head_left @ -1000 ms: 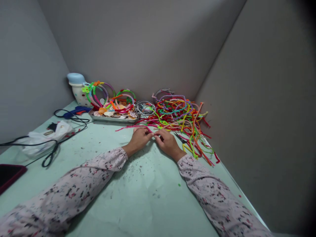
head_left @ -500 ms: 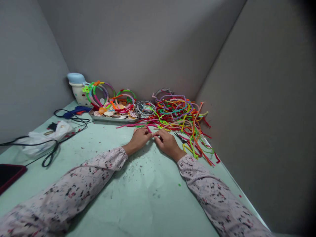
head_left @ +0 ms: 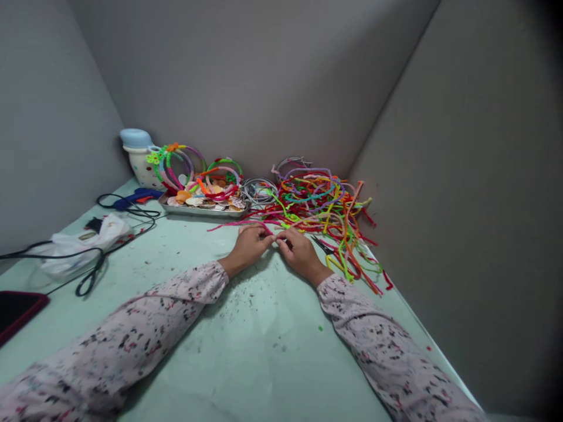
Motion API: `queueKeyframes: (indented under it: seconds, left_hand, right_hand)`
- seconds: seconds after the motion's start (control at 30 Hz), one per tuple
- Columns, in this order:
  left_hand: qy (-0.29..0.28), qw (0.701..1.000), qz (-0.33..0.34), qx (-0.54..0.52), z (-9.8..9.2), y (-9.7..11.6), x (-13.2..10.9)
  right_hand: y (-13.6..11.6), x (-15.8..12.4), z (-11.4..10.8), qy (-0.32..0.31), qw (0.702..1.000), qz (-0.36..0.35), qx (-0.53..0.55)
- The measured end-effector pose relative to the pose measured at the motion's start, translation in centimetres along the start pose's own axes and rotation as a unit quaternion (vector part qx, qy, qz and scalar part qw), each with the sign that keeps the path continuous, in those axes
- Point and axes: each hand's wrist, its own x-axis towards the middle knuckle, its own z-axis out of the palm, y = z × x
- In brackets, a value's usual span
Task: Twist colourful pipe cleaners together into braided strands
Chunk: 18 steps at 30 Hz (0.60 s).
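My left hand (head_left: pixel 250 246) is closed in a pinch on a pink pipe cleaner (head_left: pixel 229 224), whose loose end trails to the left over the table. Fingertip to fingertip with it, my right hand (head_left: pixel 299 252) is pinched at the same spot. Its fingers hide most of what they grip there, which looks like the pipe cleaner's other part. Just right of that hand lie scissors (head_left: pixel 324 245) with dark blades. Behind both hands spreads a heap of coloured pipe cleaners (head_left: pixel 312 196).
A metal tray (head_left: pixel 202 212) holds paper discs and several pipe-cleaner hoops (head_left: pixel 176 170). Behind it stands a white bottle (head_left: pixel 143 167) with a blue lid. A black cable (head_left: pixel 101 255), a plastic bag (head_left: pixel 83 243) and a red-edged phone (head_left: pixel 20 313) lie at left. Grey walls enclose the table.
Both hands stay nearly in place, with their fingertips shifted slightly. The pink pipe cleaner by my left hand has moved a little and arches more over the fingers.
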Motion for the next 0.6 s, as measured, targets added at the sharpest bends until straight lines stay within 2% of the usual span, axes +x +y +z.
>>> queueKeyframes:
  seconds: [0.3, 0.43, 0.6]
  left_hand:
    - [-0.034, 0.998, -0.042, -0.027, -0.15, -0.15, 0.21]
    - [-0.037, 0.995, -0.07, -0.056, 0.01, -0.45, 0.36]
    - [-0.037, 0.994, -0.075, -0.069, 0.06, -0.43, 0.35]
  right_hand:
    - [-0.1, -0.19, -0.06, -0.033, 0.999, -0.015, -0.025]
    - [-0.33, -0.17, -0.18, -0.038, 0.999, -0.016, -0.032]
    - [-0.31, -0.26, -0.18, -0.039, 0.998, -0.026, -0.034]
